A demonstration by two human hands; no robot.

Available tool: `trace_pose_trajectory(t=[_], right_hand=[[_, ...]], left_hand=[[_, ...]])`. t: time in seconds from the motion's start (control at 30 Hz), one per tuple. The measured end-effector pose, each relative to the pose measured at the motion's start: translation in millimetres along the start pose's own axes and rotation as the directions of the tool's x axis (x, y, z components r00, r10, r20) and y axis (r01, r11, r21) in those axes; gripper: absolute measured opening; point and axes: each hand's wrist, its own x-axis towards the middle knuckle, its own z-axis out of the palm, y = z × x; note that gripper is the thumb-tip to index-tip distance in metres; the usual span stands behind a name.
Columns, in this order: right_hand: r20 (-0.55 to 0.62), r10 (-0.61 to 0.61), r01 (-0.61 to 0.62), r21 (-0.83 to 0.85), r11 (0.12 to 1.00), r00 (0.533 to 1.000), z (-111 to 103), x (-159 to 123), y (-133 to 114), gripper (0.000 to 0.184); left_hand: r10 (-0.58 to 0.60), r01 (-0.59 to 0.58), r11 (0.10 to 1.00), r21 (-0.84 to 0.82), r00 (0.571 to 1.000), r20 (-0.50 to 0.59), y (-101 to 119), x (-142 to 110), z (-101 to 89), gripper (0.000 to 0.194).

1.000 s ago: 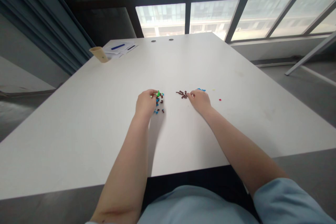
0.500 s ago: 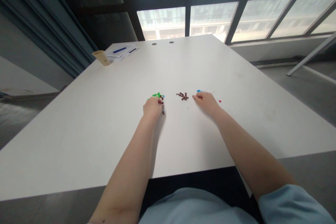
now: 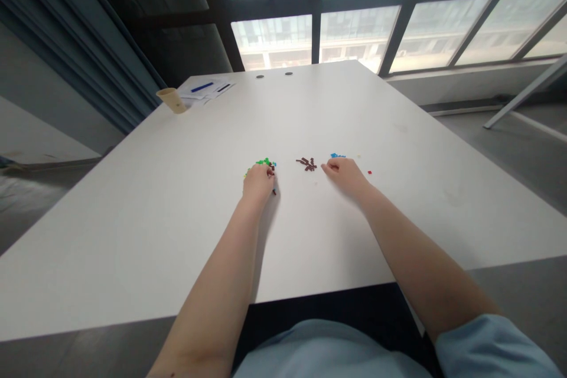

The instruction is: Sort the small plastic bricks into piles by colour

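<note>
Plastic bricks point(image 3: 264, 162) sit in small heaps mid-frame on the white table point(image 3: 133, 218) in my head view. My left hand point(image 3: 257, 183) curls narrowly over the green ones; I cannot tell if it holds any. My right hand point(image 3: 346, 176), fingers extended and seemingly empty, has edged back toward the brown heap point(image 3: 306, 164), with blue bricks point(image 3: 337, 155) just beyond.

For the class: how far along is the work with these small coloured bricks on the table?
Done, it seems: the brown bricks sit in their own cluster. In hand: the left hand is at the green bricks, the right hand beside the blue bricks. Remaining: dark pieces at the left hand's edge and a lone red brick lie outside those clusters.
</note>
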Motion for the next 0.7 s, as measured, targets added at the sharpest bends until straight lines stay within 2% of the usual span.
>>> trace_pose_trajectory(t=[0.2, 0.37, 0.53, 0.7], right_hand=[[0.011, -0.016, 0.016, 0.010, 1.000, 1.000, -1, -2, -4, 0.031], [0.018, -0.035, 0.035, 0.016, 0.999, 0.999, -3, -2, -9, 0.032], [0.020, -0.068, 0.068, 0.003, 0.998, 0.997, -3, -2, -11, 0.032], [0.027, -0.045, 0.045, 0.017, 0.999, 0.999, -2, -3, -12, 0.032]], left_hand=[[0.008, -0.008, 1.000, -0.003, 1.000, 0.013, -2, 1, 2.9, 0.017], [0.057, -0.057, 0.998, -0.013, 0.998, -0.042, -1, 2, 5.7, 0.016], [0.104, -0.121, 0.981, -0.154, 0.988, -0.114, 3, 3, 4.8, 0.015], [0.131, -0.177, 0.944, -0.278, 0.976, -0.174, 10, 1, 1.0, 0.018]])
